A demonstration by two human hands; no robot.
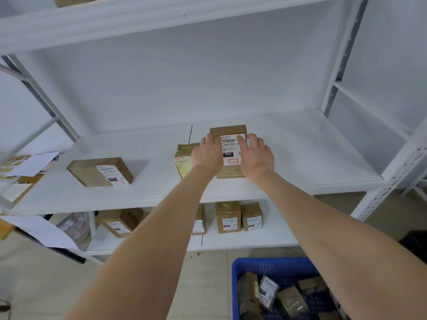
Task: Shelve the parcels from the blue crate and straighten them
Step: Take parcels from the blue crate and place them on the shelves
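A brown cardboard parcel [230, 147] with a white label lies on the middle white shelf [300, 158]. My left hand [206, 152] holds its left side and my right hand [256, 154] holds its right side, fingers curled over the edges. A taped parcel [182, 158] sits just to its left, partly hidden by my left wrist. Another labelled parcel [100, 172] lies askew further left on the same shelf. The blue crate [272, 266] stands on the floor at the lower right with several parcels [291, 301] inside.
The lower shelf carries several labelled boxes [227, 217]. White papers [30, 166] and clutter lie at the left edge. White perforated uprights [390, 183] frame the shelf on the right. An upper shelf [161, 19] runs overhead.
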